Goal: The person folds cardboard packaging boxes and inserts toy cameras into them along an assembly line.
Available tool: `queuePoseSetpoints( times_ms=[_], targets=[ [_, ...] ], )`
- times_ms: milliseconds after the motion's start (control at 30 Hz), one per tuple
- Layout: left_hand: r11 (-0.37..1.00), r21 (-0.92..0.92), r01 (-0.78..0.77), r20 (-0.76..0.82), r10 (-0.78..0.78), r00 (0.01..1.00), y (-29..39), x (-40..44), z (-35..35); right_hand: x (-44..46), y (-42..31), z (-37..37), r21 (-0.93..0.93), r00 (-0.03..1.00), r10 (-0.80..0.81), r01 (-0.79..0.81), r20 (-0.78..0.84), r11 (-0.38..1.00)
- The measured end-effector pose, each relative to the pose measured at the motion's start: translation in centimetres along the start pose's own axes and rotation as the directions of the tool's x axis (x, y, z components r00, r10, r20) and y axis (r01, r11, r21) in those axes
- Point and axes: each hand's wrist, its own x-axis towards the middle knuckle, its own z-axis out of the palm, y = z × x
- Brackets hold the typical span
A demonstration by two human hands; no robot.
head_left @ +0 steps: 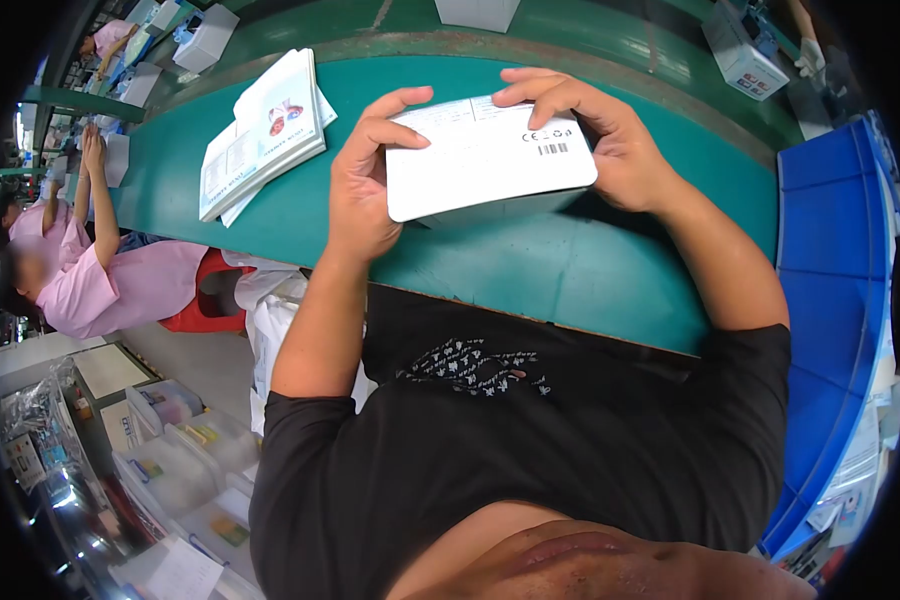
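Observation:
A white box (pixel 490 160) with small print, a CE mark and a barcode is held up over the green table. My left hand (pixel 368 175) grips its left end, with the fingers bent over the top edge and face. Around the right end is my right hand (pixel 610 135), its fingers reaching over the top edge and the thumb side partly hidden behind the box. To the left lies a stack of printed booklets (pixel 270 130) with a red and blue picture on the upper cover.
The green table (pixel 450 265) runs under my hands. A blue bin wall (pixel 830 250) stands at the right. A person in pink (pixel 120 285) sits at the left near a red stool (pixel 210 300). Clear plastic boxes (pixel 185 460) are at lower left; cartons (pixel 745 55) stand beyond the table.

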Motion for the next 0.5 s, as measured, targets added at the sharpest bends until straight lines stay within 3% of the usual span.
queuePoseSetpoints(
  times_ms=[67,200,400,500],
  targets=[
    [0.995,0.067,-0.07,0.055,0.066,0.996,0.1,-0.4,-0.3,-0.6,-0.2,-0.3,-0.039,0.995,-0.038,0.042,0.092,0.998],
    [0.872,0.46,-0.165,0.264,0.043,0.963,3.1,0.5,-0.7,0.2,-3.2,-1.5,-0.485,0.961,-0.095,0.214,0.259,0.848],
    [0.867,0.47,-0.168,0.277,0.035,0.96,4.8,0.0,0.0,-0.2,-4.2,-0.8,-0.591,0.954,-0.074,0.24,0.291,0.77],
    [0.759,0.619,-0.202,0.265,0.041,0.964,4.8,-0.4,0.7,-0.3,-4.3,0.0,-0.641,0.963,-0.064,0.224,0.263,0.734]
  ],
)
